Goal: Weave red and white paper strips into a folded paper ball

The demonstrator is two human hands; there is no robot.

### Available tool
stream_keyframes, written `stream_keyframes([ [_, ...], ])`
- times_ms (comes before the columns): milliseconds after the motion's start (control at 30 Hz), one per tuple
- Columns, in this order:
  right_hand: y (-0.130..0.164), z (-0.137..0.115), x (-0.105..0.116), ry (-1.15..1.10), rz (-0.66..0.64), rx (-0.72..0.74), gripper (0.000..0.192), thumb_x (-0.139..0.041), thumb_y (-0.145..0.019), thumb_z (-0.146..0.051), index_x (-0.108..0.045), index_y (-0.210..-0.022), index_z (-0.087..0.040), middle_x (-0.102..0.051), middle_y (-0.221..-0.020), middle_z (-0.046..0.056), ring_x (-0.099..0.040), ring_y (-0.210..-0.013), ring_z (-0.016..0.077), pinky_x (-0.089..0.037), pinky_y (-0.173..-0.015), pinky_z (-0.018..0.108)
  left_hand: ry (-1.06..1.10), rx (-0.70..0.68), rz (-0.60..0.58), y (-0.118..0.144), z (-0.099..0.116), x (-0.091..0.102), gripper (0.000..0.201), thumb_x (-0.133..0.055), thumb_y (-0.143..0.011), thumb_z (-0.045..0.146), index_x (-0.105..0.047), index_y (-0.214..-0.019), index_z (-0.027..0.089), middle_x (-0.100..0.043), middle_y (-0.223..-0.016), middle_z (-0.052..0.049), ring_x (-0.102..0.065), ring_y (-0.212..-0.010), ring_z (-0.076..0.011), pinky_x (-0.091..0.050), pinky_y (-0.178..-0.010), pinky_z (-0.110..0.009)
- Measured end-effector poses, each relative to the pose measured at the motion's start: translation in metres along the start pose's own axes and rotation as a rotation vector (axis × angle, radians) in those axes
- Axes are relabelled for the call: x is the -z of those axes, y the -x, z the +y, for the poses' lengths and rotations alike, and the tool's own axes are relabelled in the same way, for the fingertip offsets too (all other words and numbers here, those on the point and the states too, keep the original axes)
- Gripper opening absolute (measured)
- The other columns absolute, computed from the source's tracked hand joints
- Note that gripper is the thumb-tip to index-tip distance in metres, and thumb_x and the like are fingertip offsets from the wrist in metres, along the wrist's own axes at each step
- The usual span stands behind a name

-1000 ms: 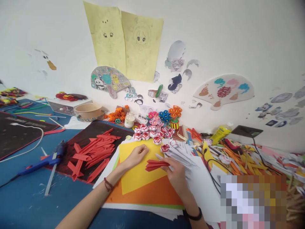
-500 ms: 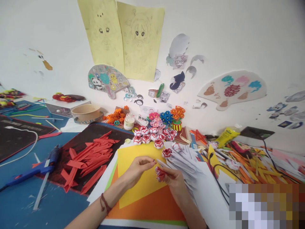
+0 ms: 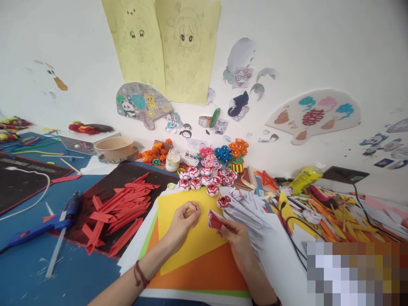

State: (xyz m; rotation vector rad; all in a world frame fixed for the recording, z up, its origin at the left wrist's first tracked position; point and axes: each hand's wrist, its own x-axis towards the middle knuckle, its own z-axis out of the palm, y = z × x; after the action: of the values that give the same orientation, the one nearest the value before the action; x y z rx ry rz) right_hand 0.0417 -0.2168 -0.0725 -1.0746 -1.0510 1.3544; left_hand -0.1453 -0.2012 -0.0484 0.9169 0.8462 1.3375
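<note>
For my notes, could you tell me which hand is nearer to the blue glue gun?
Left. The left hand rests on the yellow sheet, right of the glue gun; the right hand lies farther right.

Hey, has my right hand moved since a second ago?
Yes. The right hand with the folded red paper piece has drawn in leftward over the yellow sheet, closer to the left hand.

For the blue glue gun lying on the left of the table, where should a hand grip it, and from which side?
Probably by the thicker handle end of the blue glue gun, coming from above on the near side. It lies flat on the blue table, its narrow end pointing left toward the edge, with only a loose white stick beside it.
</note>
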Motion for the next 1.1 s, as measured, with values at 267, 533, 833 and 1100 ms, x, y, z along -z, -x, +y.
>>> stream_keyframes([
  [267,-0.002,0.003,0.004,-0.033,0.091,-0.022,0.043,-0.087,-0.06,-0.05,-0.081,-0.09,-0.018,-0.073,-0.073,0.007,-0.056,-0.061,0.0178,-0.045,-0.062,0.032,-0.248,-0.124,0.009,0.001,0.009,0.001,0.031,-0.077,-0.073,0.031,-0.051,-0.065,0.016,-0.051,-0.083,0.0,-0.048,-0.075,-0.0123,-0.037,-0.069,-0.022],
  [533,0.001,-0.003,0.002,-0.047,0.014,-0.03,0.038,-0.085,-0.064,-0.046,-0.081,-0.091,-0.02,-0.073,-0.075,0.006,-0.056,-0.062,0.0159,-0.043,-0.063,0.03,-0.105,-0.015,-0.004,0.002,0.001,0.002,0.03,-0.079,-0.071,0.027,-0.051,-0.065,0.016,-0.053,-0.081,0.001,-0.052,-0.077,-0.0119,-0.039,-0.072,-0.022],
  [833,0.002,-0.004,0.0,-0.053,0.046,-0.019,0.04,-0.086,-0.063,-0.048,-0.081,-0.091,-0.02,-0.073,-0.072,0.006,-0.056,-0.061,0.0168,-0.044,-0.064,0.031,0.102,0.118,0.083,0.0,0.0,0.003,0.035,-0.077,-0.062,0.018,-0.043,-0.056,0.014,-0.055,-0.082,-0.001,-0.048,-0.068,-0.0068,-0.028,-0.052,-0.016],
  [1100,0.002,-0.004,0.0,-0.015,0.03,-0.013,0.04,-0.084,-0.065,-0.049,-0.081,-0.089,-0.018,-0.074,-0.076,0.008,-0.058,-0.062,0.0184,-0.047,-0.063,0.033,0.107,0.169,0.091,-0.003,-0.005,0.011,0.033,-0.072,-0.065,0.021,-0.04,-0.059,0.016,-0.061,-0.085,-0.002,-0.036,-0.054,-0.003,-0.016,-0.044,-0.019],
])
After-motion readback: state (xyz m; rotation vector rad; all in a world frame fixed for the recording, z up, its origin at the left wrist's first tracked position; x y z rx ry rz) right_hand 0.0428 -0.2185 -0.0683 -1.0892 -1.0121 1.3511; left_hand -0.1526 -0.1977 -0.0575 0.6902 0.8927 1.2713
